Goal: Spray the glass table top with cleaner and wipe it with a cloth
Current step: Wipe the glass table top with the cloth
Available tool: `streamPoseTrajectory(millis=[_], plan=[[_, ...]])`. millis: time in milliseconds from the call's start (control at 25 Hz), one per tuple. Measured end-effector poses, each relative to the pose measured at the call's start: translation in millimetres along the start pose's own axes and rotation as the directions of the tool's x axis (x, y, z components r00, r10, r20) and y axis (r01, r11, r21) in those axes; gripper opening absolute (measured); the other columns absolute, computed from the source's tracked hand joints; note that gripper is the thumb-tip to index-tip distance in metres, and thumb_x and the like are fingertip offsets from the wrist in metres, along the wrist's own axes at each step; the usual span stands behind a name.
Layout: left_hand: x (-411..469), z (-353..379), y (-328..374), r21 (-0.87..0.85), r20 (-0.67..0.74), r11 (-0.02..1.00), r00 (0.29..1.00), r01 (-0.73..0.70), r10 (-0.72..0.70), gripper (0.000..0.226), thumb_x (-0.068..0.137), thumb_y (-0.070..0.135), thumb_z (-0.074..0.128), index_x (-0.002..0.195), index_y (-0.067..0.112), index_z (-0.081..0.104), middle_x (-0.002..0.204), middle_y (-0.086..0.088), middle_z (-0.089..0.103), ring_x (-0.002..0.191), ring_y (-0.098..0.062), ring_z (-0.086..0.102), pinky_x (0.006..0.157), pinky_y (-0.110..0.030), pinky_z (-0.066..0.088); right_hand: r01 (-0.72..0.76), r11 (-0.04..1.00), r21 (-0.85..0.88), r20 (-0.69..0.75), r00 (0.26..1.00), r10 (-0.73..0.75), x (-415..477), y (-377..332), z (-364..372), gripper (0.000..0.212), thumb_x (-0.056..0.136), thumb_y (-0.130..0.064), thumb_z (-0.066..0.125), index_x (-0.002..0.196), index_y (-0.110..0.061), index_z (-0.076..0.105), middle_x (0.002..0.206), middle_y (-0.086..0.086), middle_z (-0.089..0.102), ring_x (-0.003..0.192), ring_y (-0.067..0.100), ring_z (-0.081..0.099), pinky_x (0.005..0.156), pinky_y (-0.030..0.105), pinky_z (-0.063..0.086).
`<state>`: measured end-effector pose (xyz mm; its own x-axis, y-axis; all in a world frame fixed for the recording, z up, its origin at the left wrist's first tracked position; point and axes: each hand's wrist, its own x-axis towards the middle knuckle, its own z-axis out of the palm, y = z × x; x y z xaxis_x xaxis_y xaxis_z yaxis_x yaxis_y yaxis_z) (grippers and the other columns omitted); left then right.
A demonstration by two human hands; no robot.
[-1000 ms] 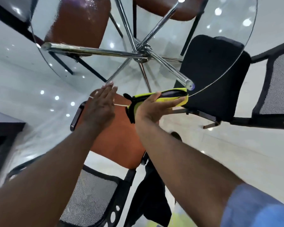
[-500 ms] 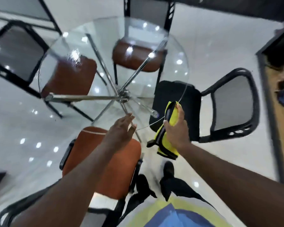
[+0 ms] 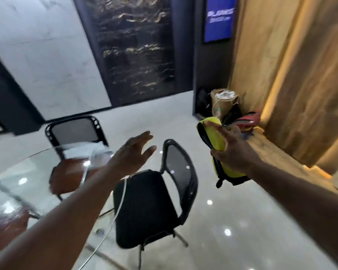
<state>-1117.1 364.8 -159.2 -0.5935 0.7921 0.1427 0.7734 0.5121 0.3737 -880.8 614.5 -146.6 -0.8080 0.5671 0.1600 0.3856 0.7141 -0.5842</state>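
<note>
I looked out over a glossy pale floor (image 3: pixel 232 221) toward a white marble wall and a dark veined panel (image 3: pixel 137 47), with a wood-clad wall (image 3: pixel 300 75) on the right and a blue sign (image 3: pixel 220 17) high up, its lettering too blurred to read. A heap of bags (image 3: pixel 240 115) sat on the floor at the far right, against the wood wall. The round glass counter (image 3: pixel 37 182) filled the near left; through it I could see a brown-seated chair (image 3: pixel 70 152), and a black mesh-backed chair (image 3: pixel 150 201) stood just beside its right edge.

My left hand (image 3: pixel 133 152) hung above the counter's right rim, fingers spread and holding nothing. My right hand (image 3: pixel 230 151) was out to the right, well clear of the glass and over the floor, clamped on the yellow cloth (image 3: pixel 213 133), which had a black edge. The cloth rose above my fingers and hung below my palm, not touching the counter. The two hands were apart, the black chair's back between them in my view.
</note>
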Motion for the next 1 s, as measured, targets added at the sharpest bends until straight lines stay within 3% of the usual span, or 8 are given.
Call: streamPoseTrajectory(millis=[80, 160, 280, 440, 560, 720, 840, 1000], plan=[[50, 14, 57, 0.057, -0.003, 0.995, 0.997, -0.076, 0.077, 0.066, 0.1, 0.068, 0.039, 0.155, 0.033, 0.042, 0.166, 0.019, 0.03, 0.149, -0.014, 0.038, 0.125, -0.042, 0.029, -0.024, 0.998, -0.064, -0.046, 0.999, 0.021, 8, 47, -56, 0.095, 0.086, -0.029, 0.08, 0.156, -0.067, 0.028, 0.144, 0.005, 0.037, 0.13, 0.035, 0.055, 0.1, 0.037, 0.048], [95, 27, 111, 0.108, -0.026, 0.984, 0.989, -0.14, 0.143, 0.065, 0.101, 0.065, 0.042, 0.156, 0.03, 0.04, 0.167, 0.015, 0.031, 0.149, -0.017, 0.039, 0.124, -0.043, 0.03, -0.023, 0.991, -0.132, -0.091, 0.996, 0.011, 20, 89, -108, 0.095, 0.086, -0.033, 0.079, 0.153, -0.072, 0.023, 0.143, 0.005, 0.036, 0.126, 0.038, 0.058, 0.102, 0.048, 0.054], [139, 41, 172, 0.135, -0.063, 0.975, 0.981, -0.176, 0.186, 0.065, 0.101, 0.063, 0.042, 0.156, 0.028, 0.039, 0.167, 0.008, 0.034, 0.149, -0.02, 0.039, 0.122, -0.045, 0.033, -0.021, 0.984, -0.176, -0.14, 0.99, -0.004, 45, 134, -172, 0.094, 0.088, -0.035, 0.077, 0.151, -0.074, 0.02, 0.148, 0.007, 0.036, 0.127, 0.042, 0.056, 0.109, 0.057, 0.049], [183, 55, 218, 0.157, -0.064, 0.967, 0.974, -0.203, 0.215, 0.069, 0.1, 0.066, 0.041, 0.157, 0.028, 0.037, 0.166, 0.006, 0.034, 0.151, -0.019, 0.037, 0.122, -0.044, 0.033, -0.029, 0.99, -0.135, -0.201, 0.98, 0.002, 83, 172, -214, 0.094, 0.089, -0.037, 0.078, 0.151, -0.074, 0.017, 0.145, 0.005, 0.036, 0.121, 0.041, 0.059, 0.095, 0.059, 0.058], [230, 59, 220, 0.16, -0.093, 0.969, 0.974, -0.189, 0.205, 0.071, 0.099, 0.066, 0.041, 0.157, 0.027, 0.037, 0.166, 0.003, 0.035, 0.151, -0.02, 0.036, 0.122, -0.044, 0.032, 0.016, 0.996, -0.087, -0.217, 0.976, -0.035, 127, 190, -213, 0.093, 0.09, -0.036, 0.078, 0.151, -0.072, 0.017, 0.143, 0.005, 0.037, 0.12, 0.035, 0.057, 0.094, 0.058, 0.058], [295, 84, 195, 0.118, -0.158, 0.985, 0.977, -0.127, 0.145, 0.066, 0.101, 0.063, 0.045, 0.156, 0.027, 0.04, 0.165, 0.004, 0.038, 0.15, -0.02, 0.037, 0.121, -0.044, 0.033, 0.068, 0.996, -0.06, -0.181, 0.98, -0.078, 203, 217, -194, 0.091, 0.092, -0.035, 0.077, 0.154, -0.069, 0.02, 0.142, 0.007, 0.038, 0.108, 0.027, 0.056, 0.085, 0.043, 0.059], [344, 125, 175, -0.016, -0.148, 1.0, 0.989, -0.02, 0.017, 0.064, 0.101, 0.062, 0.046, 0.156, 0.029, 0.04, 0.164, 0.006, 0.038, 0.15, -0.02, 0.036, 0.121, -0.044, 0.033, 0.013, 0.999, -0.042, -0.108, 0.994, -0.018, 262, 242, -172, 0.09, 0.092, -0.035, 0.078, 0.153, -0.07, 0.021, 0.136, 0.004, 0.038, 0.107, 0.025, 0.053, 0.089, 0.046, 0.06], [410, 155, 162, -0.046, -0.09, 0.999, 0.996, -0.023, 0.019, 0.067, 0.099, 0.065, 0.043, 0.156, 0.03, 0.039, 0.165, 0.007, 0.037, 0.151, -0.018, 0.034, 0.122, -0.042, 0.033, -0.026, 0.997, -0.07, -0.037, 0.999, 0.023, 329, 271, -159, 0.091, 0.093, -0.033, 0.078, 0.155, -0.07, 0.022, 0.133, 0.0, 0.035, 0.103, 0.019, 0.045, 0.086, 0.04, 0.055]])
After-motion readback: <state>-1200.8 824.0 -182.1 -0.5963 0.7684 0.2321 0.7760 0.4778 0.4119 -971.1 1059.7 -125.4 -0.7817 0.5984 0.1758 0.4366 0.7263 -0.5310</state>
